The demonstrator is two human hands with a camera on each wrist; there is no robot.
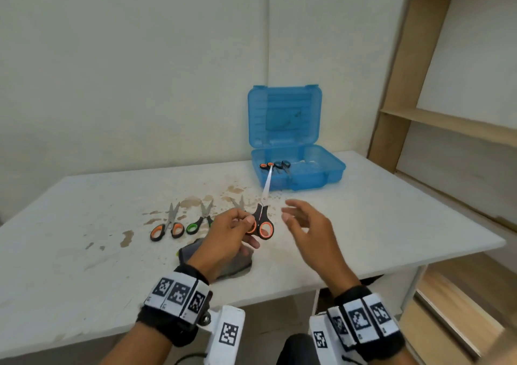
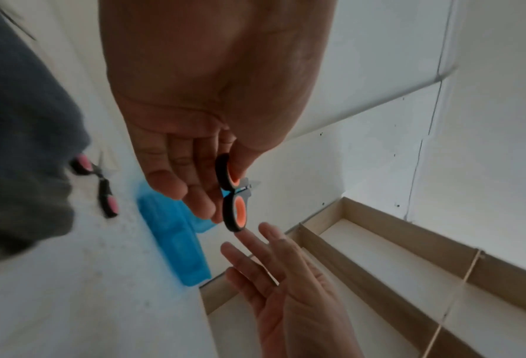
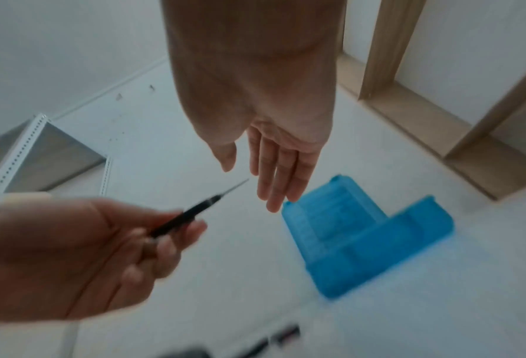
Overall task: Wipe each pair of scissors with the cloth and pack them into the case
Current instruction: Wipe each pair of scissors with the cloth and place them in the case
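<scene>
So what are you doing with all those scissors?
A person is cleaning scissors and packing them away. The left hand holds a pair of orange-handled scissors by one handle loop, blades pointing toward the open blue case. The right hand is open beside them, holding nothing. Some scissors already lie in the case. More scissors, an orange pair and a green pair, lie on the stained table, and the grey cloth sits under the left wrist.

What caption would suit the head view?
Left hand holds orange-handled scissors; open right hand reaches in, blue case behind.
</scene>
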